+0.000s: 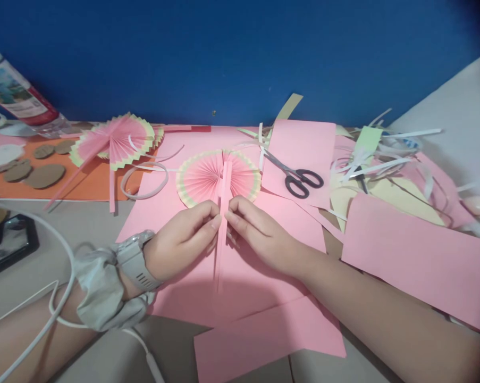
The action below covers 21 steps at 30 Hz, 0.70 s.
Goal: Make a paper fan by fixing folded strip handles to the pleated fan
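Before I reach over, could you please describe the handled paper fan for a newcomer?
Below the blue wall, find the large pink sheet. Over its middle is a round pleated fan. Unlike the other fan by the orange sheet, its pink handle is held by the left hand and right hand.

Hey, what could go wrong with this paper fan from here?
The narrow pink paper between your left hand and right hand might bend if squeezed unevenly. The pleated fan could crease if pressed. The white cable looping across your left forearm might snag and jerk that hand.
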Available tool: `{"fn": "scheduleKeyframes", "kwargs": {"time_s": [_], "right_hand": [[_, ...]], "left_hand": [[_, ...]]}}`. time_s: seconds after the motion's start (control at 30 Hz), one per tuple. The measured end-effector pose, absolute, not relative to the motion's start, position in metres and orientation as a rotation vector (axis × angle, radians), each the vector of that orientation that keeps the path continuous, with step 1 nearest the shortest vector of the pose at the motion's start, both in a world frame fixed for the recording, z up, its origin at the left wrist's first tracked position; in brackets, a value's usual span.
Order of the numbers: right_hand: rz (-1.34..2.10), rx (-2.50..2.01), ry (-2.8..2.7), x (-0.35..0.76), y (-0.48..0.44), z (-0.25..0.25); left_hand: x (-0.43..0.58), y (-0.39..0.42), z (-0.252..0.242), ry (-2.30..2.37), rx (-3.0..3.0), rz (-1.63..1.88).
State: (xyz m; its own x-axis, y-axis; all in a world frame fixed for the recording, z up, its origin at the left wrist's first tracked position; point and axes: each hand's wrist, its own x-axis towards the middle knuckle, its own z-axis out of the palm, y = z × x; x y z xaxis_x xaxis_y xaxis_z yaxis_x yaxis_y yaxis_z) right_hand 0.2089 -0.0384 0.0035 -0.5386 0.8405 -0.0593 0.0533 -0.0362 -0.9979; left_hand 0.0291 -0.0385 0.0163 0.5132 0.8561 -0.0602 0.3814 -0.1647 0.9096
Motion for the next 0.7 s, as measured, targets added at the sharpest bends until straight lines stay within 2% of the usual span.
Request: {"fn": "scheduleKeyframes", "kwargs": {"time_s": [0.7], "right_hand": [[1.665, -0.871, -1.682, 0.2132, -0.0355, 0.0055]], "left_hand": [[0.0292, -0.0382, 0.0154, 0.974, 1.797, 0.631]]}}
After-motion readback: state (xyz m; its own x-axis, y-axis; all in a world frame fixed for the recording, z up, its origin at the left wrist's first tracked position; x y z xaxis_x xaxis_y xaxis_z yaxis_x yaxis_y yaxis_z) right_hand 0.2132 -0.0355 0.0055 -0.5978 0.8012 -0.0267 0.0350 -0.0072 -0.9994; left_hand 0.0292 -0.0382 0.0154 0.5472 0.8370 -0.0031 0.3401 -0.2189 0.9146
